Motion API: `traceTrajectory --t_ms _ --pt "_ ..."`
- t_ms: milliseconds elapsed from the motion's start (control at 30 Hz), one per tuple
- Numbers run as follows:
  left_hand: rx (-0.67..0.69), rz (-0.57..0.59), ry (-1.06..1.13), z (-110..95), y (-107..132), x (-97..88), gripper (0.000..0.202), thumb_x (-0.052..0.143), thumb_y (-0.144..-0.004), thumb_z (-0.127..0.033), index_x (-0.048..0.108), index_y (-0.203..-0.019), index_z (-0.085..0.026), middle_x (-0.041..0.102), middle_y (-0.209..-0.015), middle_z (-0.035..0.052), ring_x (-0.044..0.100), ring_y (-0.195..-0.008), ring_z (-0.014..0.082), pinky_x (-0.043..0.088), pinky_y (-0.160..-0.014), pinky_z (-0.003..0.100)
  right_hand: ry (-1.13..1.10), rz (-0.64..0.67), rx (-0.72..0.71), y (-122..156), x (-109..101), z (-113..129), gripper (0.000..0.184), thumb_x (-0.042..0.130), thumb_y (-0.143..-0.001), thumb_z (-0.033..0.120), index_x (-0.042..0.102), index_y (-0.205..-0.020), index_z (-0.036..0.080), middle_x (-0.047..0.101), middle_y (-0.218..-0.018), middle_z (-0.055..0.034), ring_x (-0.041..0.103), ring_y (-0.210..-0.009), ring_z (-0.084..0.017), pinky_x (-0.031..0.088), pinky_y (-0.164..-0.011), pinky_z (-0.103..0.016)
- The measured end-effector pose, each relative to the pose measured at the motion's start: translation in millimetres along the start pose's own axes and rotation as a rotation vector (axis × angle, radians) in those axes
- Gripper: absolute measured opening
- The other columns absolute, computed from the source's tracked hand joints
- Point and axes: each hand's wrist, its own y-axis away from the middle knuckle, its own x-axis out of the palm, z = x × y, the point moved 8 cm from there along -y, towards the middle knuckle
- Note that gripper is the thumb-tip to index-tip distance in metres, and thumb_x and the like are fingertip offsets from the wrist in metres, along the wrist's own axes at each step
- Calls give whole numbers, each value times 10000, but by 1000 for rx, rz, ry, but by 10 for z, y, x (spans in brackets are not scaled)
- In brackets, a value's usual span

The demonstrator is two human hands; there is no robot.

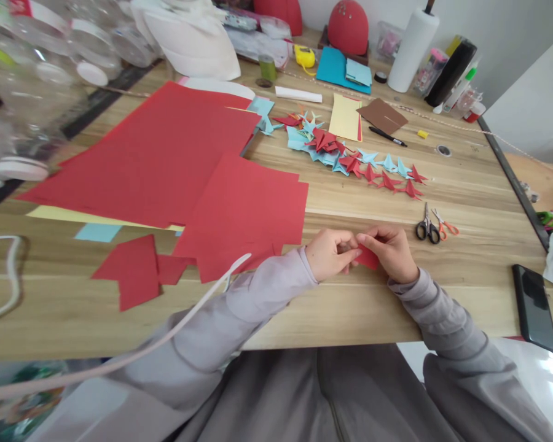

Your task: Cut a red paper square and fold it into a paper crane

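Between my hands, over the front part of the table, is a small piece of red paper (367, 256), mostly covered by fingers. My left hand (332, 253) pinches its left side, and my right hand (391, 250) grips the top and right with the thumb pressed on it. The fingertips of both hands nearly meet. Large red paper sheets (258, 205) lie just left of my left hand. Several folded red and light-blue paper cranes (389, 180) stand in rows beyond my hands. To the right of my right hand rest black-handled scissors (427, 228) and orange-handled scissors (447, 227).
Small red paper squares (138, 273) lie at the left front. A white cable (179, 325) crosses over my left sleeve. A phone (534, 304) sits at the right front edge. Clear plastic jars (92, 46) crowd the far left; a yellow tape measure (305, 56) and black pen (388, 136) lie farther back.
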Motion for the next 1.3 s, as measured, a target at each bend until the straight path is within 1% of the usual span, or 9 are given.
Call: traceTrajectory --t_ms 200,300,467,567,667,833,967,1133,1300 --pt "-17 29 23 5 13 28 147 625 -725 -189 549 -615 -129 617 -517 0 521 -375 66 394 -385 167 -28 -84 44 4 -70 -44 384 674 -726 481 576 -546 157 525 -447 27 411 -393 -69 312 -390 -211" --pt "-3 14 67 -25 16 0 167 638 -728 -228 564 -617 -127 618 -515 2 526 -385 70 413 -400 176 -44 -113 42 5 -111 -59 377 650 -749 483 586 -578 154 551 -471 22 425 -400 -70 324 -395 -207" --pt "50 -155 177 -75 0 -184 201 645 -732 -264 537 -618 -137 571 -461 -26 503 -353 69 405 -383 177 -50 -29 36 -22 -62 -76 268 762 -656 379 649 -732 148 578 -579 38 464 -502 -68 369 -478 -202" --pt "90 -242 209 -93 -8 -289 241 660 -724 -302 527 -606 -140 553 -446 -31 488 -331 70 386 -362 181 -111 5 69 -34 -23 -101 299 800 -604 336 658 -786 146 629 -650 23 517 -546 -78 425 -527 -214" --pt "122 -284 229 -102 -15 -339 270 671 -715 -340 525 -603 -143 543 -452 -35 495 -333 76 400 -357 192 -167 32 104 -37 14 -122 351 821 -567 328 640 -811 151 659 -665 10 569 -557 -102 474 -543 -239" --pt "127 -284 224 -90 -35 -313 257 726 -661 -322 551 -651 -134 548 -443 -38 503 -336 81 409 -357 189 -186 61 119 -37 58 -126 373 826 -561 327 613 -815 156 664 -624 7 605 -545 -124 492 -517 -246" --pt "62 -249 254 -34 -54 -252 256 752 -623 -268 602 -765 -117 605 -475 -12 563 -397 109 474 -401 210 -192 84 126 -36 87 -126 374 825 -562 328 612 -816 156 656 -618 16 593 -525 -109 497 -517 -240" --pt "0 -258 260 -27 -39 -265 233 770 -600 -255 604 -669 -108 595 -435 3 550 -363 112 473 -395 216 -181 98 145 -39 90 -136 388 828 -550 341 605 -807 154 649 -619 17 580 -491 -102 478 -478 -229" --pt "-36 -244 305 0 -43 -269 268 778 -591 -301 624 -673 -98 603 -444 12 570 -373 133 489 -396 233 -179 109 174 -37 80 -138 395 826 -554 340 588 -813 160 630 -604 30 546 -456 -88 447 -443 -219"
